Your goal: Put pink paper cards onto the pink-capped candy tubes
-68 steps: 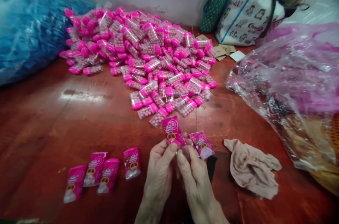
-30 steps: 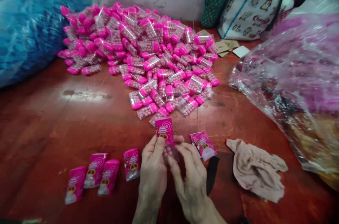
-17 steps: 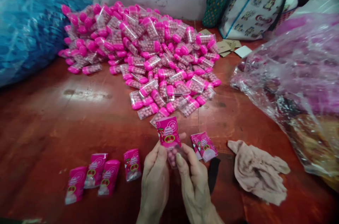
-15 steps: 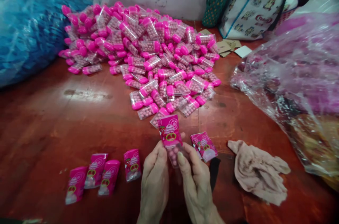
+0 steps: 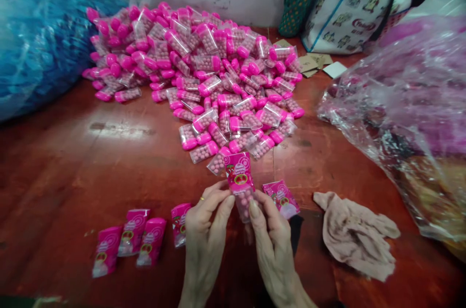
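Note:
Between my hands a clear candy box (image 5: 243,205) of pink balls stands upright, its upper part covered by a printed pink sleeve (image 5: 239,172). My right hand (image 5: 271,235) grips the box's lower right side, thumb across the front. At the other side, the fingers of my left hand (image 5: 209,225) are closed against the left edge near the sleeve's bottom. Left of my hands lie several sleeved packs (image 5: 152,242), one partly hidden by my left hand. Pink printed sleeves (image 5: 282,197) lie behind my right hand.
A large heap of pink-capped candy boxes (image 5: 225,75) spreads before the wall. A blue-filled plastic bag (image 5: 43,41) bulges at left, and a clear bag with pink contents (image 5: 407,104) at right. A crumpled cloth (image 5: 355,235) lies on the reddish wooden surface.
The held candy box has shifted slightly right and up. My left hand has turned, its fingers now pinching at the sleeve's lower left edge, and it covers part of a nearby pack.

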Demonstrator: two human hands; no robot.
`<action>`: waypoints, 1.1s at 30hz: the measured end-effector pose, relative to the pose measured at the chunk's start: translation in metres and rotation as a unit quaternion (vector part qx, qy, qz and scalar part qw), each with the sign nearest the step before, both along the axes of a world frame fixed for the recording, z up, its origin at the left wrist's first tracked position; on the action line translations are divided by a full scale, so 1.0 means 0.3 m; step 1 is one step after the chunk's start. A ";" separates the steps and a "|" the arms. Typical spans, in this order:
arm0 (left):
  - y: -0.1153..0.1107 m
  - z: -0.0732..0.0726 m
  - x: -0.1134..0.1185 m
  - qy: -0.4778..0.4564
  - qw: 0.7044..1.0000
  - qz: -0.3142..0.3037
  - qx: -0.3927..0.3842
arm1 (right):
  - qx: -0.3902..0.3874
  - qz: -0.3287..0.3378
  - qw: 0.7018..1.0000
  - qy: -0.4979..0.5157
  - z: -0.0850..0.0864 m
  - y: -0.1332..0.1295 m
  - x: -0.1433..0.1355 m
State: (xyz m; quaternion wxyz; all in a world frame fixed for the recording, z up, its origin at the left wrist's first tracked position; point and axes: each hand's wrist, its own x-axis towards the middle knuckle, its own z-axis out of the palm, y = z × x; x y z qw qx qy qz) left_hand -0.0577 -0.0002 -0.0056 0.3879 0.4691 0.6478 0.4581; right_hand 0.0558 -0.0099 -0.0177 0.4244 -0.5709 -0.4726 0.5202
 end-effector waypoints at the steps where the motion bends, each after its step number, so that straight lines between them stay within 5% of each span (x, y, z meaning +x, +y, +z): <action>1: 0.002 0.004 -0.001 -0.006 1.000 -0.003 -0.017 | 0.002 0.002 1.000 -0.009 -0.002 0.000 0.000; 8: 0.016 0.049 -0.024 0.073 0.993 -0.071 -0.064 | 0.024 0.016 1.000 -0.012 -0.011 -0.008 -0.001; 12: 0.013 0.055 -0.018 0.135 0.984 -0.109 -0.053 | -0.006 -0.034 0.998 0.054 -0.017 -0.016 -0.014; 21: -0.064 0.024 -0.016 0.093 0.992 -0.078 -0.020 | -0.069 -0.073 0.973 0.208 -0.008 -0.041 -0.047; 25: -0.083 -0.006 -0.005 -0.017 0.997 -0.034 -0.067 | -0.030 -0.065 0.983 0.170 -0.014 -0.047 -0.055; 29: -0.097 -0.038 0.006 -0.131 0.985 0.011 -0.116 | 0.069 -0.037 0.997 0.023 -0.011 -0.039 -0.051; 33: -0.091 -0.047 -0.004 -0.210 0.968 0.049 -0.130 | 0.187 0.023 0.974 -0.124 -0.014 -0.010 -0.014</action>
